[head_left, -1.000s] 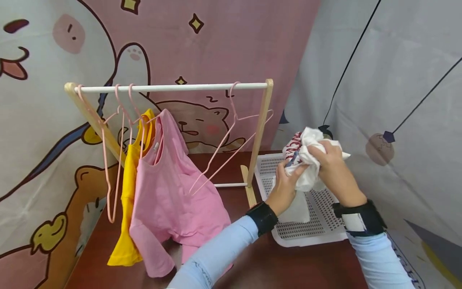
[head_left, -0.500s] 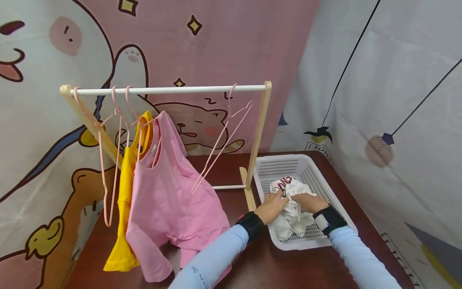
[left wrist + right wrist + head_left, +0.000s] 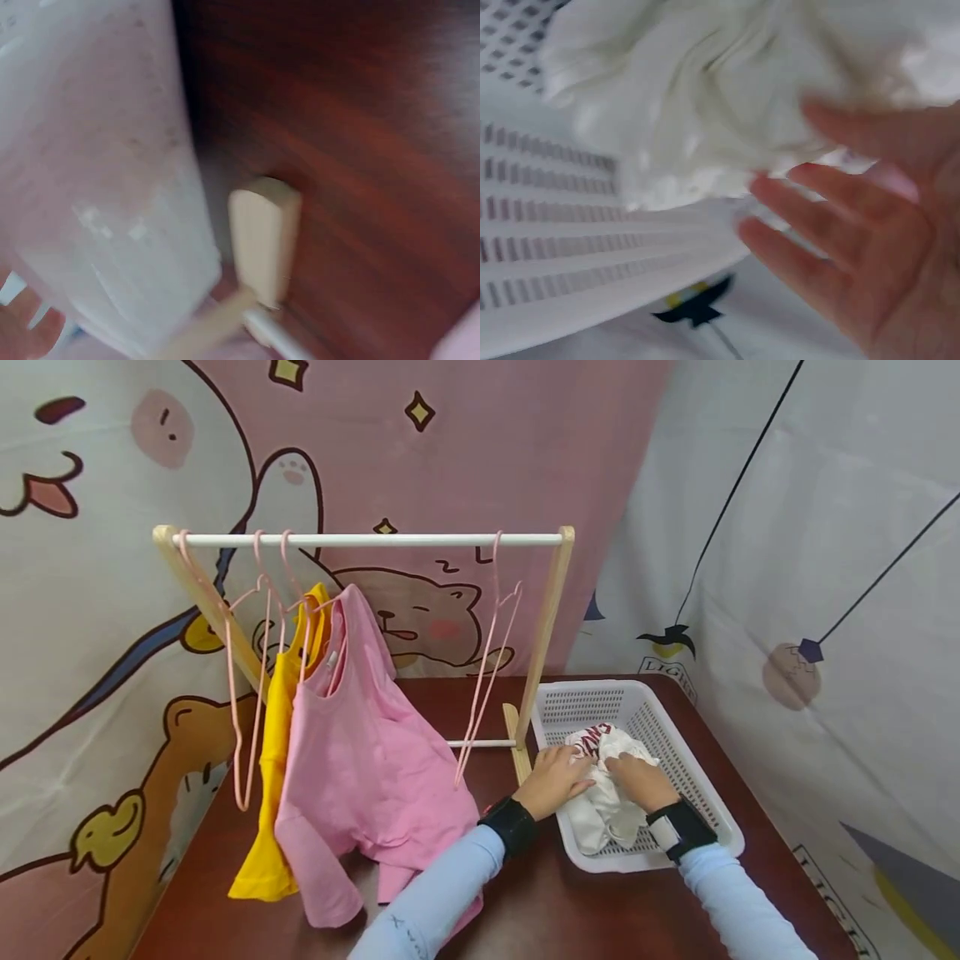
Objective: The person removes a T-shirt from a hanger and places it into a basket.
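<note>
A bunched white garment [image 3: 611, 785] with red lettering lies in the white plastic basket [image 3: 701, 777]. My right hand [image 3: 643, 781] is over its right side. In the right wrist view the fingers of that right hand [image 3: 840, 217] are spread and fairly straight, right at the cloth [image 3: 705, 97]. My left hand [image 3: 553, 781] is over the basket's left rim, its fingertips at the garment's left edge. Only a few loosely bent fingers [image 3: 34, 326] show in the left wrist view, beside the basket's wall [image 3: 112, 187].
Left of the basket stands a clothes rack with a white rail [image 3: 412, 539] and wooden posts [image 3: 546, 635]. A yellow top [image 3: 277, 760] and a pink garment [image 3: 375, 777] hang there on pink hangers. A bare pink hanger [image 3: 487, 677] hangs near the right post.
Both hands held the bunched white garment above the basket, then lowered it inside. Now the fingers have loosened, and the left hand has drawn slightly left. The bare right hanger has turned.
</note>
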The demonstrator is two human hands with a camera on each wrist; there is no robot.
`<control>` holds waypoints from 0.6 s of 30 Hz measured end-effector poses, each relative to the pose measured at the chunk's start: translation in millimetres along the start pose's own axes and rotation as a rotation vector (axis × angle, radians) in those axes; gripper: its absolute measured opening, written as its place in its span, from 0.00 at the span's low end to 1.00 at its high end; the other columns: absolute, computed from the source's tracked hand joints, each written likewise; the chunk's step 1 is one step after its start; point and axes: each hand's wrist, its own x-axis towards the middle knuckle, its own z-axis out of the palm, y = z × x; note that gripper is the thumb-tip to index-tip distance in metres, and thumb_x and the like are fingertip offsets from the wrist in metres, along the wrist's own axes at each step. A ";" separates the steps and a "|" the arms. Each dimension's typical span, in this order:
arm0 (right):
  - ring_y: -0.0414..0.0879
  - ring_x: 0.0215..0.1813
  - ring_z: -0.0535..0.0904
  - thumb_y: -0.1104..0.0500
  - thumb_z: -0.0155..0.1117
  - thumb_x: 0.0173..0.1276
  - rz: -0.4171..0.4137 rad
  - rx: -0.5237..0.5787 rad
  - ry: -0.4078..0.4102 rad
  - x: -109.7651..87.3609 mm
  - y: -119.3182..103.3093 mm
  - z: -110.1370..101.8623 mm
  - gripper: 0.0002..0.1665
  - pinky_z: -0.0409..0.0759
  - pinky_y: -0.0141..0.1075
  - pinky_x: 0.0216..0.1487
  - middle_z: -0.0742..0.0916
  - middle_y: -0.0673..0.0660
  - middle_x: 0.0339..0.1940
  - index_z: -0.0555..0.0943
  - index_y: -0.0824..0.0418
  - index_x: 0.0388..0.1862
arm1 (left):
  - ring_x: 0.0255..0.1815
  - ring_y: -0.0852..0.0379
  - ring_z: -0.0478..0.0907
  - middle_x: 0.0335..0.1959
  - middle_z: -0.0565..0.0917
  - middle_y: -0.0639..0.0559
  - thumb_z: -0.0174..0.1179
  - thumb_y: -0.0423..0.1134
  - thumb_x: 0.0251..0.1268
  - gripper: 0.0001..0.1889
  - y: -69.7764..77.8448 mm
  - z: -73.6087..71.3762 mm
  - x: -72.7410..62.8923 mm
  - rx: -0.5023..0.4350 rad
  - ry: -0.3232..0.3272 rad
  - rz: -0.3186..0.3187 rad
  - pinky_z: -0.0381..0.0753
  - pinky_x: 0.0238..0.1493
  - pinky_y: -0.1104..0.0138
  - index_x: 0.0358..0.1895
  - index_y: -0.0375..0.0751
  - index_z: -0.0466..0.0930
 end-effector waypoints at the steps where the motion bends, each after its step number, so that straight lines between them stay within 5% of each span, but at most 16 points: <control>1: 0.61 0.38 0.82 0.70 0.59 0.58 0.004 -0.023 0.106 -0.2 -4.9 -0.5 0.14 0.80 0.49 0.34 0.84 0.67 0.40 0.80 0.66 0.45 | 0.55 0.53 0.72 0.52 0.76 0.51 0.51 0.55 0.66 0.19 -5.0 0.3 -5.5 0.003 0.041 -0.031 0.70 0.53 0.60 0.56 0.54 0.75; 5: 0.57 0.28 0.82 0.73 0.61 0.53 -0.009 0.004 0.494 4.3 -29.1 -12.4 0.12 0.77 0.46 0.23 0.86 0.62 0.33 0.82 0.65 0.37 | 0.51 0.50 0.74 0.49 0.77 0.48 0.57 0.46 0.64 0.13 -31.6 -5.0 -31.2 -0.006 0.219 -0.147 0.72 0.51 0.59 0.48 0.48 0.79; 9: 0.56 0.30 0.83 0.72 0.56 0.58 -0.015 0.151 0.696 8.1 -58.3 -45.0 0.13 0.77 0.44 0.23 0.87 0.62 0.36 0.82 0.66 0.41 | 0.41 0.49 0.77 0.39 0.80 0.46 0.62 0.32 0.53 0.07 -58.6 -30.0 -53.2 0.010 0.434 -0.306 0.75 0.42 0.59 0.37 0.42 0.83; 14: 0.59 0.45 0.81 0.71 0.52 0.63 -0.052 0.339 0.912 16.8 -90.3 -110.4 0.13 0.80 0.48 0.38 0.84 0.65 0.48 0.81 0.67 0.43 | 0.40 0.47 0.74 0.37 0.78 0.44 0.57 0.23 0.53 0.09 -75.7 -103.3 -51.8 -0.023 0.678 -0.558 0.75 0.42 0.60 0.36 0.36 0.81; 18: 0.58 0.53 0.78 0.72 0.52 0.63 -0.230 0.392 1.053 35.2 -112.9 -155.2 0.13 0.77 0.48 0.51 0.82 0.64 0.51 0.81 0.68 0.42 | 0.47 0.42 0.67 0.44 0.74 0.40 0.55 0.26 0.58 0.11 -89.9 -173.3 -33.2 0.118 0.872 -0.682 0.68 0.51 0.56 0.44 0.36 0.79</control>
